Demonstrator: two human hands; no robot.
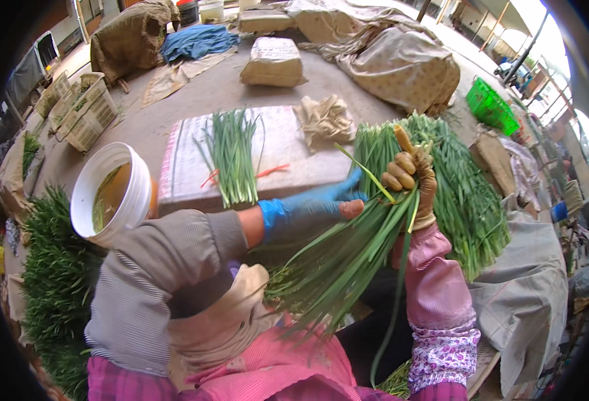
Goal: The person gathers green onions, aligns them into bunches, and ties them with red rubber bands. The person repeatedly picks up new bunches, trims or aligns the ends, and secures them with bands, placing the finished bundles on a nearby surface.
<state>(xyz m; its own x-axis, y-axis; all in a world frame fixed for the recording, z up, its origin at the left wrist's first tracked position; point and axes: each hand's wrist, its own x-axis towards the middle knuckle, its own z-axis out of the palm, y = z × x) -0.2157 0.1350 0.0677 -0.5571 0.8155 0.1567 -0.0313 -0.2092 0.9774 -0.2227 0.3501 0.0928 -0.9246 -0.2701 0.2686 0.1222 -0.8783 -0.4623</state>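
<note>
Right grip [408, 175] clasps the garlic-chive bunch [358, 250], off the near right corner of the woven sack [187, 154]. Left grip [311, 208] is empty, fingers extended beside the bunch. Stem ends [427, 150] should be held firmly; stray blades [368, 172] drawn lightly into line.

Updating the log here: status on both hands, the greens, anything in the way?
Right hand gripping a bunch of green leaves. Left hand open, close by; contact unclear. Crumpled beige fabric beyond, not between the hands.
</note>
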